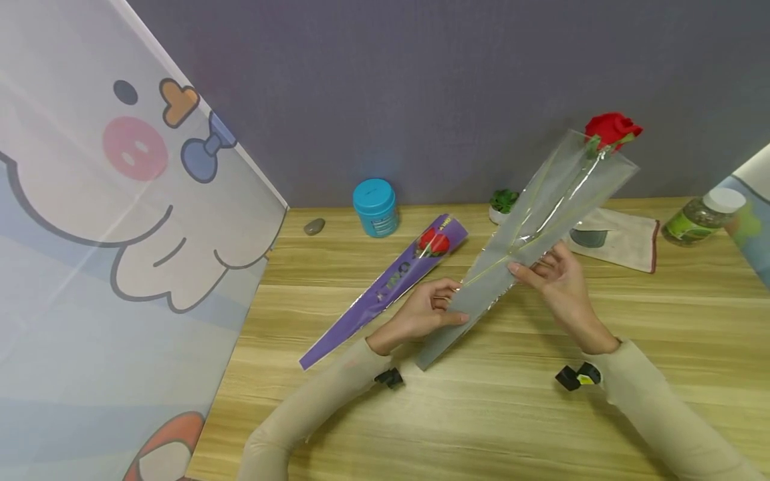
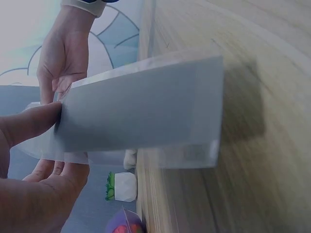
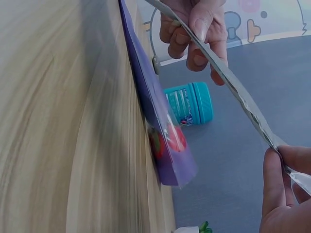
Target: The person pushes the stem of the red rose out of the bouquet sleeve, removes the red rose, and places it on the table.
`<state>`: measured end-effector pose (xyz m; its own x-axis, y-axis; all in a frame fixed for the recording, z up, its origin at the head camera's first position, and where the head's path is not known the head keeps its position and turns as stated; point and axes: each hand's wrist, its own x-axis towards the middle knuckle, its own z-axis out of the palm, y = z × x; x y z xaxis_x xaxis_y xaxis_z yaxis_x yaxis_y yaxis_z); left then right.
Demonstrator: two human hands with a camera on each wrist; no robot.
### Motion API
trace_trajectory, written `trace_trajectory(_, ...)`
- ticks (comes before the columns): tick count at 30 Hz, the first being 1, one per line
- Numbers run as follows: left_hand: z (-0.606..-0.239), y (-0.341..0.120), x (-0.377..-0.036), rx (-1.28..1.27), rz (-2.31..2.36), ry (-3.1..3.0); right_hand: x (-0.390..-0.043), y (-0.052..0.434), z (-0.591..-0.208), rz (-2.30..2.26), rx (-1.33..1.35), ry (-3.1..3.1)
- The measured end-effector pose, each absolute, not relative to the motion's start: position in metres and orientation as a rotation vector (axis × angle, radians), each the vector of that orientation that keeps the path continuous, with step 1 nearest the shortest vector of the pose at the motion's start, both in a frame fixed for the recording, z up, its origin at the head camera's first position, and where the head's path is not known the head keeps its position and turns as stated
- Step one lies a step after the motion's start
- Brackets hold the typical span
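A long grey flower sleeve [image 1: 481, 290] with a clear front is held tilted above the table. From its wide upper end a red rose [image 1: 612, 130] sticks out. My left hand [image 1: 430, 308] pinches the sleeve near its narrow lower end, thumb on the front and fingers behind. Farther up, my right hand [image 1: 556, 280] pinches the sleeve's right edge between thumb and fingers. In the right wrist view the grey sleeve [image 3: 228, 82] appears edge-on between both hands. To the left, a purple sleeve [image 1: 385, 290] with a red rose inside lies on the table.
Along the back stand a blue lidded tub [image 1: 375, 210], a small potted plant [image 1: 502, 204] and a jar with a white lid [image 1: 700, 217]. A grey stone [image 1: 314, 226] lies at the back left. Partly behind the held sleeve lies a cloth pouch [image 1: 619, 240].
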<state>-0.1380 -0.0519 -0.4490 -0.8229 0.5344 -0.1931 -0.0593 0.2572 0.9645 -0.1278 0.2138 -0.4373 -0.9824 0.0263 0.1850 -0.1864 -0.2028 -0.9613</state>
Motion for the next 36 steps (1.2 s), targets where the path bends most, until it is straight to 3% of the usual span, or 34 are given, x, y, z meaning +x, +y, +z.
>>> trace_trajectory(36, -0.457, -0.050, -0.137, 0.494, 1.660, 1.957, -0.131, 0.206, -0.445, 2.358, 0.177, -1.809)
